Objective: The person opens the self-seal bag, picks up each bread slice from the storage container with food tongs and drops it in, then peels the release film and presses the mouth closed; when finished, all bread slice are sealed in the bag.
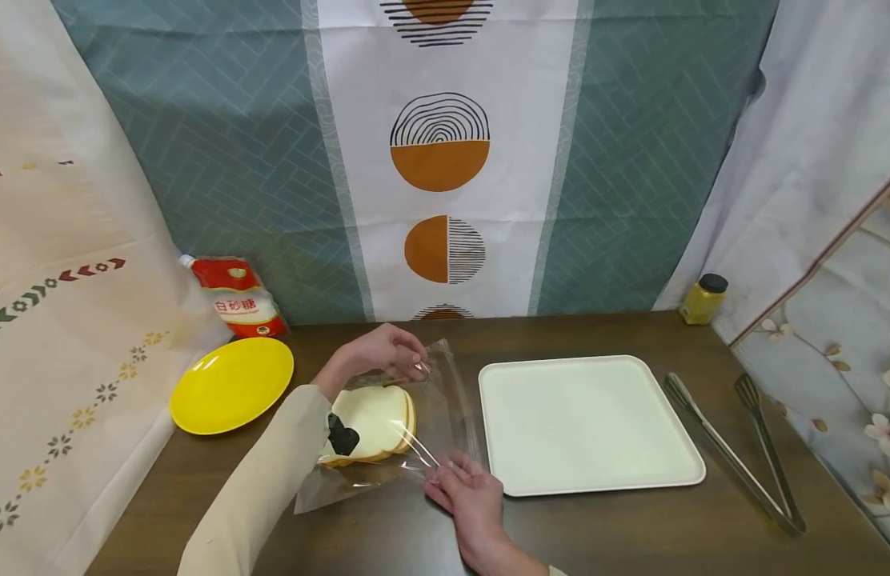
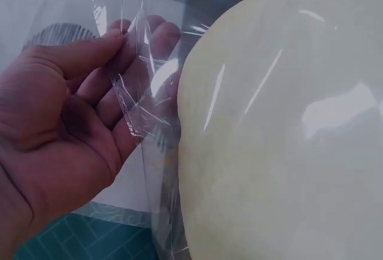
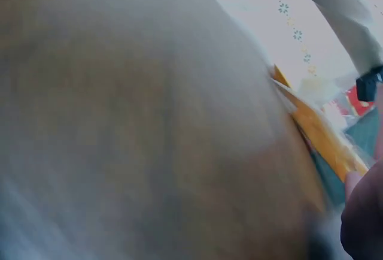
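Slices of white bread with brown crusts lie stacked inside a clear plastic bag on the dark table. My left hand is at the bag's far side, and the left wrist view shows its thumb and fingers pinching the film beside the pale face of the bread. At the near right side of the bag, my right hand grips the plastic between thumb and fingers. Shiny creases run through the film from the bread toward that hand. In the right wrist view only part of the right hand shows, beside the crust edge.
A white rectangular tray lies right of the bag, with metal tongs beyond it. To the left is a yellow plate, and a red-and-white sugar pouch leans behind it. A small yellow jar with a black lid stands at the back right.
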{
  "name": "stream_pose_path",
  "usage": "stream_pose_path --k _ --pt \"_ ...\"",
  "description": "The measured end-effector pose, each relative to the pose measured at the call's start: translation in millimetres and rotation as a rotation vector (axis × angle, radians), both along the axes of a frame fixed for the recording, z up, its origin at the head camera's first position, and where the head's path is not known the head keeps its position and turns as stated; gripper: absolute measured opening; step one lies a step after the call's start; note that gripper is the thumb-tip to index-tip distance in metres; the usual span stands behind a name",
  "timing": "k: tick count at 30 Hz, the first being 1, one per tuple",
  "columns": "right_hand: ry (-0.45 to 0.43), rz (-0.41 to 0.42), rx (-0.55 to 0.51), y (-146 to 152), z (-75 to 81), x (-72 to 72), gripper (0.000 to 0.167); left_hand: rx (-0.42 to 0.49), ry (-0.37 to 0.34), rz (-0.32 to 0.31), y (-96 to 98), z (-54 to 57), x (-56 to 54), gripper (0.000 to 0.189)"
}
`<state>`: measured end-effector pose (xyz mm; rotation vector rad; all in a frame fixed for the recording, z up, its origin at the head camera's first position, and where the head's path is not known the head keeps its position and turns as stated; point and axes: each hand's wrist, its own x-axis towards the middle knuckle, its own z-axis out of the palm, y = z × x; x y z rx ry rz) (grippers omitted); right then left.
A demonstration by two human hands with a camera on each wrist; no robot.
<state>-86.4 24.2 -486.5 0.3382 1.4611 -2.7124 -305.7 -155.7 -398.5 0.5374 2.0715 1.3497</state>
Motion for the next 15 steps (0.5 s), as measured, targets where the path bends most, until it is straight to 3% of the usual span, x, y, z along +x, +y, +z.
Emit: stream_pose_path --k 8,15 --pt "0.077 -0.015 0.077 16 18.6 -6.4 0.044 0.118 0.033 0.059 -28.7 27.9 18.2 0.021" --pt "0.162 -0.01 0.154 28 40.7 -13.6 0.033 0.212 0.093 0.15 -53.5 46.7 46.7 0.024"
